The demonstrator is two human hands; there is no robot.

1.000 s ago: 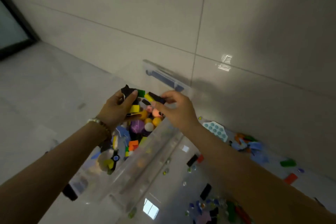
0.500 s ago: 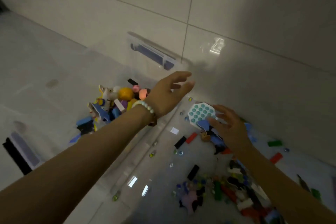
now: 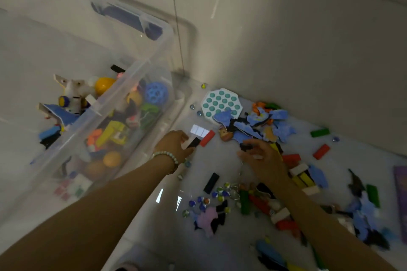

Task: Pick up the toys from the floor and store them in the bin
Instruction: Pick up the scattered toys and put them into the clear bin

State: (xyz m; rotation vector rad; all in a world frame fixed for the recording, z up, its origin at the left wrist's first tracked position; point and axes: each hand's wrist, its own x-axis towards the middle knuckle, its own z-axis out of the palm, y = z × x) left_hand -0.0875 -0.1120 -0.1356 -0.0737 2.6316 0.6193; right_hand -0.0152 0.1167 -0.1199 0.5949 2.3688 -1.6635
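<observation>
Clear bin [image 3: 132, 68]: left, part-filled, far corner near wall [image 3: 286, 39]. Toys [image 3: 259, 121]: strewn on floor [image 3: 167, 215] right of it, bare strip between. Left hand [image 3: 174, 145]: pinches black block [image 3: 193, 142] by bin's side. Right hand [image 3: 264, 160]: apart, curled over dark piece [image 3: 245, 146], grip unclear.

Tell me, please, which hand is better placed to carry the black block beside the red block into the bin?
Left. The left hand appears to pinch that black block, and the bin is next to it. The right hand is farther off, curled on a dark piece by the blue puzzle pieces.
</observation>
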